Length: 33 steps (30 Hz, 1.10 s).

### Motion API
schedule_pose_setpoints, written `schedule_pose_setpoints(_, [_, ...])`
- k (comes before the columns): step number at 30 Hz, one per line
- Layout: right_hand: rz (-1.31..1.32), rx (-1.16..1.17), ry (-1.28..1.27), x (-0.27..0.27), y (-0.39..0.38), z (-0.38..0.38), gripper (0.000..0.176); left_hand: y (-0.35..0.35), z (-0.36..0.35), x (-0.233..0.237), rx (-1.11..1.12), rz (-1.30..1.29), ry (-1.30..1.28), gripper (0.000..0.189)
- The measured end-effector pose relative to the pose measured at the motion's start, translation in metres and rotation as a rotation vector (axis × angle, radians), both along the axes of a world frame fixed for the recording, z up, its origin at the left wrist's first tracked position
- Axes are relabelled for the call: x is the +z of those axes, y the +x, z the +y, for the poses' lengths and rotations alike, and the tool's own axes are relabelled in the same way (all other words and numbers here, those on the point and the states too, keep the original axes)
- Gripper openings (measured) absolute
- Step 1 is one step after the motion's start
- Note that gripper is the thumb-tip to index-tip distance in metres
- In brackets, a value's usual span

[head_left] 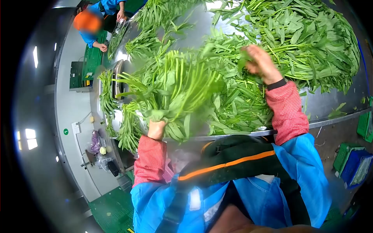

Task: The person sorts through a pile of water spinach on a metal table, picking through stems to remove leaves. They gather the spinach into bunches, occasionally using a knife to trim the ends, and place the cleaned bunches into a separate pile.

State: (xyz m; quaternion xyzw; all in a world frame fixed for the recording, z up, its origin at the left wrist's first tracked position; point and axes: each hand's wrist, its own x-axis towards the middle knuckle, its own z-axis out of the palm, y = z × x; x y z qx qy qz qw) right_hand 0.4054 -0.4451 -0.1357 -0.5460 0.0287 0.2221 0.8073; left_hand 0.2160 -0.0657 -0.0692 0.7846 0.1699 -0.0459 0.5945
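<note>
My left hand [156, 129] is closed around a bunch of water spinach [176, 83], long green stems with narrow leaves, held above the near edge of the metal table. Its stems fan upward and are smeared by motion. My right hand [261, 64], also blurred, is over the loose water spinach [241, 101] in the middle. Its fingers are curled, with a blurred green leaf [243, 59] at their tips. Both my forearms wear red checked sleeves.
A large heap of water spinach [311, 42] covers the table's right side. Smaller bunches [130, 126] lie at the left by a scale [117, 79]. A co-worker in an orange cap [88, 21] handles greens at the far left. Crates [347, 159] stand on the floor at right.
</note>
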Motion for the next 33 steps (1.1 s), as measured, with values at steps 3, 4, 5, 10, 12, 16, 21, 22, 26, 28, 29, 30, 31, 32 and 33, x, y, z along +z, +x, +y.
schedule_pose_setpoints(3, [-0.139, 0.547, -0.149, 0.025, -0.029, 0.048, 0.061, 0.006, -0.013, 0.006, -0.01, 0.064, -0.077, 0.037])
schedule_pose_setpoints(4, [-0.524, 0.379, -0.211, -0.004, -0.036, 0.075, 0.057, 0.008, -0.015, 0.008, -0.051, 0.067, -0.074, 0.038])
schedule_pose_setpoints(5, [-0.881, 0.131, -0.346, -0.033, -0.043, 0.101, 0.053, 0.01, -0.019, 0.012, -0.089, 0.07, -0.07, 0.039])
schedule_pose_setpoints(10, [-0.032, -0.081, 0.133, -0.008, 0.015, 0.015, 0.03, -0.014, 0.006, -0.004, -0.039, 0.136, -0.068, 0.044])
schedule_pose_setpoints(12, [-0.105, 0.011, 0.626, -0.005, 0.019, -0.015, 0.037, -0.019, 0.01, -0.003, 0.005, 0.202, -0.146, 0.039])
schedule_pose_setpoints(16, [0.026, -0.001, 0.09, -0.006, 0.009, 0.016, 0.046, -0.022, 0.011, 0.008, 0.021, 0.292, -0.181, 0.032])
schedule_pose_setpoints(21, [-0.53, 0.23, -0.327, 0.019, -0.014, 0.092, 0.059, -0.022, 0.024, 0.008, 0.018, 0.532, -0.155, 0.051])
schedule_pose_setpoints(22, [-0.785, 0.18, -0.245, 0.005, -0.012, 0.102, 0.056, -0.024, 0.025, 0.007, 0.019, 0.523, -0.17, 0.053])
schedule_pose_setpoints(26, [-0.033, -0.041, -0.013, 0.033, 0.011, 0.063, 0.02, -0.039, 0.059, -0.01, -0.264, 0.36, -0.39, 0.062])
schedule_pose_setpoints(28, [-0.05, 0.109, 0.022, -0.013, 0.031, 0.038, 0.016, -0.036, 0.05, 0.004, -0.325, 0.405, -0.207, 0.062])
schedule_pose_setpoints(29, [-0.043, 0.136, -0.002, -0.014, 0.021, 0.046, 0.017, -0.031, 0.042, 0.008, -0.409, 0.389, -0.08, 0.061])
schedule_pose_setpoints(30, [-0.169, 0.338, -0.03, -0.004, 0.011, 0.05, 0.02, -0.027, 0.037, 0.012, -0.438, 0.385, -0.061, 0.063])
schedule_pose_setpoints(31, [-0.368, 0.359, -0.117, -0.016, 0.0, 0.065, 0.026, -0.021, 0.032, 0.012, -0.514, 0.328, -0.022, 0.069])
schedule_pose_setpoints(32, [-0.574, 0.377, -0.202, -0.041, -0.008, 0.083, 0.032, -0.015, 0.027, 0.011, -0.587, 0.265, 0.021, 0.075])
schedule_pose_setpoints(33, [-0.461, 0.604, -0.225, -0.065, -0.007, 0.094, 0.04, -0.01, 0.016, 0.01, -0.469, 0.28, -0.153, 0.087])
